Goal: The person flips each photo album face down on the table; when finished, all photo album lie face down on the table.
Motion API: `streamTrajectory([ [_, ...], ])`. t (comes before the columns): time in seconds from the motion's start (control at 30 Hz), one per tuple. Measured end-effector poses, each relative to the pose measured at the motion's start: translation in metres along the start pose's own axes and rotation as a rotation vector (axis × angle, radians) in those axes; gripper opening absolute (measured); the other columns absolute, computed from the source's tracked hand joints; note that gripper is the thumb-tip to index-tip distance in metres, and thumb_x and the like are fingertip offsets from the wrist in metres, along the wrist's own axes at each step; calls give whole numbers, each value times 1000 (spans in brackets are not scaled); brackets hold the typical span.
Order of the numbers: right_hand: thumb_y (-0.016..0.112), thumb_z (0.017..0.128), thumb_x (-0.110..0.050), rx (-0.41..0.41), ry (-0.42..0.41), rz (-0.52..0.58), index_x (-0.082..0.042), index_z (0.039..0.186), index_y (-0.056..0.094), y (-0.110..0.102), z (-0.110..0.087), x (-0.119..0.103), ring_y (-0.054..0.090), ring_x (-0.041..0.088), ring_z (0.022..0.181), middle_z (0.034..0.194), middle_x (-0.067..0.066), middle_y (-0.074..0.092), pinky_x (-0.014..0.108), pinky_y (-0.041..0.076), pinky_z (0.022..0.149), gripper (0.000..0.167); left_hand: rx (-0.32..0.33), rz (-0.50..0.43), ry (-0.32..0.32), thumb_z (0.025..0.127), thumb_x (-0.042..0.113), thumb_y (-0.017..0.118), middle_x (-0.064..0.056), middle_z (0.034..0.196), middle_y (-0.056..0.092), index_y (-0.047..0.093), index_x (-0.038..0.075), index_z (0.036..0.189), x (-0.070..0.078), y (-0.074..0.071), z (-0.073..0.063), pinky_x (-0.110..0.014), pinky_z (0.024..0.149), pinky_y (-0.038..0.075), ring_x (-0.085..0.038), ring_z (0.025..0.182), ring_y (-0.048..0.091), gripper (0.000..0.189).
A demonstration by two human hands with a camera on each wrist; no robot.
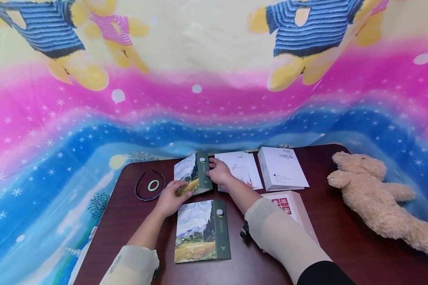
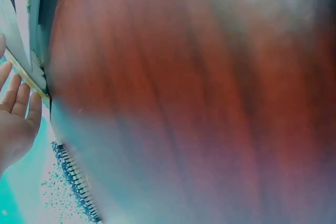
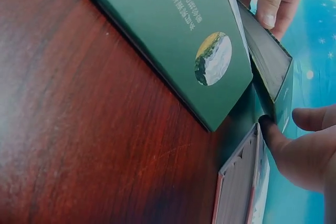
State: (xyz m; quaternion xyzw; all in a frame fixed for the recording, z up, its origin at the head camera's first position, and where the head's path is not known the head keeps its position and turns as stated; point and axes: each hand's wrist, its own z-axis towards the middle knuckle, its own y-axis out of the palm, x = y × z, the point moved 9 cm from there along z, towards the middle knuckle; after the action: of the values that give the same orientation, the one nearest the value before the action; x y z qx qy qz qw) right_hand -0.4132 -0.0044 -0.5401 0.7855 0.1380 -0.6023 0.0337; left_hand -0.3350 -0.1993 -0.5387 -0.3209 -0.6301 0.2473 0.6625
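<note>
A photo album (image 1: pixel 204 174) with a painted landscape cover and green spine stands tilted at the back of the table. My left hand (image 1: pixel 170 198) holds its left, near side, the thumb on the cover. At the spine, my right hand (image 1: pixel 220 173) holds the other side; in the right wrist view its fingertips are at a corner of that album (image 3: pixel 270 59). A matching album (image 1: pixel 196 233) lies nearer, cover up, its green spine (image 3: pixel 178 35) large in the right wrist view. The left wrist view mostly shows blurred tabletop, with the left hand (image 2: pixel 18 114) at the edge.
Right of the hands are white booklets (image 1: pixel 235 166), a thick white book (image 1: pixel 283 168) and a pale book with red characters (image 1: pixel 299 209). A black headband (image 1: pixel 137 190) surrounds a green ring (image 1: pixel 153 185) at left. A teddy bear (image 1: pixel 371 198) lies at right. A printed curtain (image 1: pixel 214 99) hangs behind.
</note>
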Motion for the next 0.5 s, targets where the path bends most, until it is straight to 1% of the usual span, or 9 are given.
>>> streamTrajectory([
  [0.27,62,97,5,-86,5,-92,-9,162,34,7,-9,3,33,34,151,165,17,35,46,46,109,72,-34,48,0,97,33,76,-6,143,57,68,20,136,-2,-2,5,-53,102,50,-31,127,58,42],
  [0.4,66,98,-1,-113,14,-124,-10,163,31,8,-13,5,33,35,151,166,15,33,47,46,109,74,-46,56,3,97,33,75,-7,144,56,68,20,135,-1,-3,5,-53,103,49,-31,129,57,41],
  [0.5,67,99,-6,-130,22,-131,-11,164,30,8,-15,6,33,34,151,167,14,32,49,44,111,75,-52,70,2,98,34,75,-8,145,56,68,19,135,-1,-5,5,-54,104,48,-32,131,56,41],
])
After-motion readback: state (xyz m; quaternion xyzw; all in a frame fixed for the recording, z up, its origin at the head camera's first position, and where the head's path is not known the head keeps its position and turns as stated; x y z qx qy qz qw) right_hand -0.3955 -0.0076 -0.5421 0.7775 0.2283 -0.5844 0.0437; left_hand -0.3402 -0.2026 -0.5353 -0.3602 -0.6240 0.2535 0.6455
